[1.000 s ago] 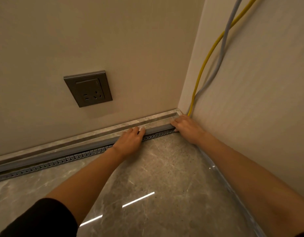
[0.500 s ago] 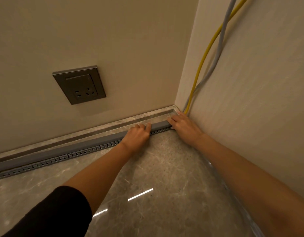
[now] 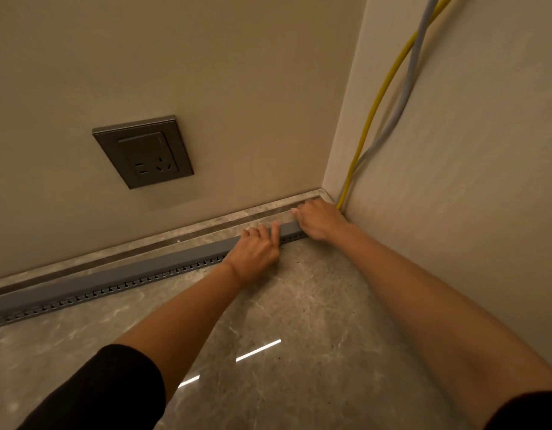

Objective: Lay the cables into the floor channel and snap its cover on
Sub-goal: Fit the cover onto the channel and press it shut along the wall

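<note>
Head view: I see the left hand [image 3: 256, 252] pressing straight fingers on the long grey plastic channel cover [image 3: 144, 270] along the wall's foot. The right hand [image 3: 321, 220] lies over its corner end, beneath the thin yellow cable [image 3: 374, 110]; I cannot tell its grip.

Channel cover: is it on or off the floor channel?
On: the gray cover lies unbroken along the channel, left hand and right hand pressing its corner end. Fully snapped in: cannot tell.
</note>
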Demonstrator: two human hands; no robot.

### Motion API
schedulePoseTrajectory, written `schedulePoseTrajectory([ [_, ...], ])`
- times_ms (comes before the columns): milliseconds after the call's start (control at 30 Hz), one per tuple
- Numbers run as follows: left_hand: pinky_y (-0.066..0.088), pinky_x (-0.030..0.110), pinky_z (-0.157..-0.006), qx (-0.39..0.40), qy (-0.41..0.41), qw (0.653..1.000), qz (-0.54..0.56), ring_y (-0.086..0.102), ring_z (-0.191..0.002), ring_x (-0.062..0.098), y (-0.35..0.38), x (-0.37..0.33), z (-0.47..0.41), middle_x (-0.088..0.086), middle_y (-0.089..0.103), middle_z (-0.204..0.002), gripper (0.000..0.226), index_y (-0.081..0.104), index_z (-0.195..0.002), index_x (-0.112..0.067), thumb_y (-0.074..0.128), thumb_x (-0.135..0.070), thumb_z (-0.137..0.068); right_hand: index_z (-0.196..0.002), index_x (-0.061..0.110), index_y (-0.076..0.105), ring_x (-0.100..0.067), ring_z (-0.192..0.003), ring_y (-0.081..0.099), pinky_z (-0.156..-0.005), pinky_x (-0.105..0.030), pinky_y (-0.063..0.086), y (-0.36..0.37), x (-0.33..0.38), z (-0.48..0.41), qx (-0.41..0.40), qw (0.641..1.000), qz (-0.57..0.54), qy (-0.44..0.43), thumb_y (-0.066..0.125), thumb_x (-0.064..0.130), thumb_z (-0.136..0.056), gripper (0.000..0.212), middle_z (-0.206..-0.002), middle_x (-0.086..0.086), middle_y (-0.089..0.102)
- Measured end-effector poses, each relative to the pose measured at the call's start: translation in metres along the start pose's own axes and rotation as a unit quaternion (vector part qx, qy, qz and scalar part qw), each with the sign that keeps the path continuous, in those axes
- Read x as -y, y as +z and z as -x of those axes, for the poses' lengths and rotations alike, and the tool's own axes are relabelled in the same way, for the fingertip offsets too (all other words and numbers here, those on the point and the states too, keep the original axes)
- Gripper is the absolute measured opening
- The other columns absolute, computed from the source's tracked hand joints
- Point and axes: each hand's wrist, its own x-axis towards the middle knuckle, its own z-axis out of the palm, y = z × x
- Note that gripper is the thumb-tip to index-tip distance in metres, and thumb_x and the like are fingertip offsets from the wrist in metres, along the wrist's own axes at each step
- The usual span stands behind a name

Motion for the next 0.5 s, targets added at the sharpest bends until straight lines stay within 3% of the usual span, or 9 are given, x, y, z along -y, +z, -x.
schedulePoseTrajectory([
  [67, 0.045, 0.048, -0.096, 0.005, -0.002, 1.000, 0.018, 0.050, -0.119, 0.041, -0.004, 0.003, 0.003, 0.032, 0.039, -0.138, 0.051, 0.002, -0.145, 0.011, 0.023, -0.004, -0.101, -0.109, -0.002, 0.065, -0.036, -0.111, 0.058, -0.094, -0.042, 0.044, 0.004, 0.002, -0.004, 0.001, 0.999, 0.029, -0.019, 0.027, 0.022, -0.103, 0.045, -0.121, -0.024, 0.064],
  [133, 0.053, 0.043, -0.082, -0.047, 0.006, 0.999, 0.001, 0.060, -0.106, 0.040, -0.001, 0.008, 0.003, 0.031, 0.050, -0.128, 0.051, 0.018, -0.144, 0.011, 0.033, -0.004, -0.098, -0.110, -0.002, 0.066, -0.037, -0.111, 0.059, -0.093, -0.042, 0.045, 0.003, 0.004, -0.005, 0.004, 0.997, 0.064, -0.035, 0.029, 0.018, -0.101, 0.042, -0.121, -0.024, 0.064],
  [200, 0.055, 0.031, -0.051, -0.116, 0.036, 0.992, -0.025, 0.070, -0.070, 0.032, 0.005, 0.013, 0.004, 0.024, 0.070, -0.095, 0.047, 0.055, -0.123, 0.010, 0.050, -0.008, -0.080, -0.112, -0.001, 0.065, -0.036, -0.115, 0.058, -0.094, -0.041, 0.046, -0.001, 0.006, -0.004, 0.008, 0.995, 0.085, -0.052, 0.030, 0.017, -0.101, 0.041, -0.123, -0.023, 0.063],
  [267, 0.046, 0.021, -0.034, -0.173, 0.060, 0.983, -0.019, 0.065, -0.047, 0.024, 0.013, 0.012, 0.004, 0.014, 0.073, -0.071, 0.043, 0.072, -0.100, 0.004, 0.045, -0.014, -0.071, -0.113, -0.001, 0.064, -0.036, -0.116, 0.057, -0.093, -0.040, 0.046, -0.003, 0.006, -0.003, 0.007, 0.993, 0.097, -0.063, 0.029, 0.017, -0.101, 0.041, -0.124, -0.022, 0.063],
  [400, 0.044, 0.020, -0.032, -0.206, 0.045, 0.977, 0.033, 0.063, -0.042, 0.022, 0.017, 0.010, 0.003, 0.011, 0.073, -0.069, 0.045, 0.074, -0.096, 0.000, 0.040, -0.018, -0.073, -0.111, -0.001, 0.059, -0.035, -0.112, 0.057, -0.087, -0.040, 0.046, 0.001, 0.007, 0.007, -0.012, 0.991, 0.105, -0.086, 0.030, 0.012, -0.100, 0.033, -0.120, -0.020, 0.063],
  [500, 0.049, 0.029, -0.043, -0.175, -0.005, 0.965, 0.196, 0.067, -0.054, 0.026, 0.005, 0.014, 0.002, 0.009, 0.073, -0.074, 0.037, 0.072, -0.097, -0.007, 0.043, -0.027, -0.089, -0.105, -0.001, 0.064, -0.034, -0.109, 0.060, -0.085, -0.040, 0.045, 0.003, 0.004, 0.007, -0.027, 0.996, 0.068, -0.050, 0.032, 0.014, -0.100, 0.035, -0.117, -0.021, 0.065],
])
